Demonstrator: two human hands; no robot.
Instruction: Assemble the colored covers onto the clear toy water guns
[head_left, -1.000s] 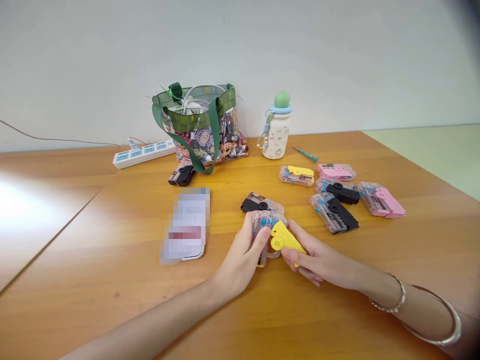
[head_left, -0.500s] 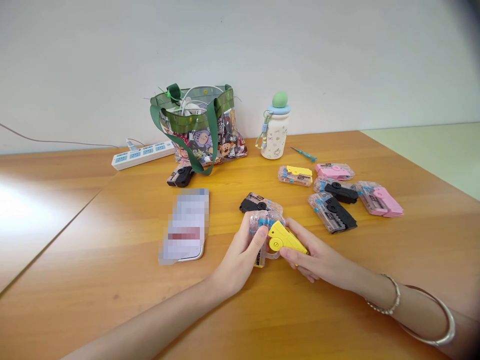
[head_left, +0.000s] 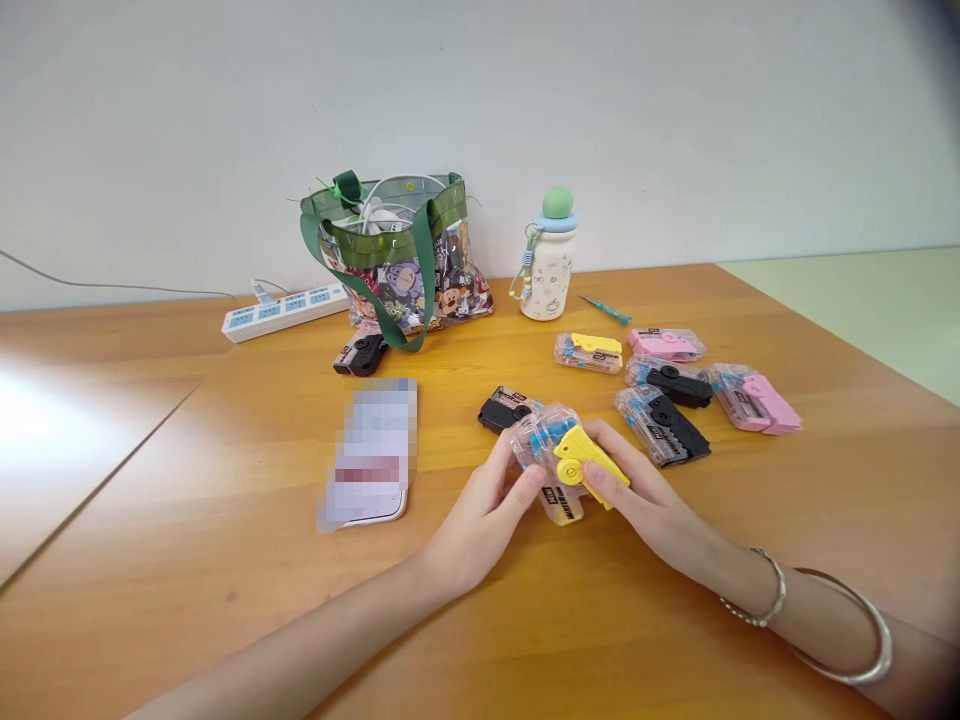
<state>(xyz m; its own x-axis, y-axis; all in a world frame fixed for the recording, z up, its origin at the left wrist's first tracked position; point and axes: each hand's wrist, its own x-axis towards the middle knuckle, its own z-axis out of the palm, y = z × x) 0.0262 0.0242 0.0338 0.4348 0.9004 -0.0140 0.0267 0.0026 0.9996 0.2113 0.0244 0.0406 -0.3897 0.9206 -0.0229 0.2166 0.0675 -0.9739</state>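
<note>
While looking down at the table (head_left: pixel 285 620), found a toy (head_left: pixel 568 470) (clear body, blue parts inside, yellow grip (head_left: pixel 589 452)) clasped between both hands, near the middle of the view. Judged raised above the wood; could not tell for certain.

Noted left hand (head_left: pixel 484 510) on the clear side: thumb pressed to the near face, other fingers bent behind, mostly hidden. Noted right hand (head_left: pixel 649 500) on the yellow side: thumb laid on the grip, other fingers wrapped behind, also largely out of sight. Saw neither hand spread.

Marked the key relation: grip's long axis slanting from the round pivot, upper left, down to lower right, into the right hand. Put right hand nearer to the grip, left nearer to the clear body.

Saw a black toy (head_left: pixel 502 408) just beyond, partly covered. Farther right, counted one yellow toy (head_left: pixel 589 353), two pink toys (head_left: pixel 754 398) and two black ones (head_left: pixel 664 428).
</note>
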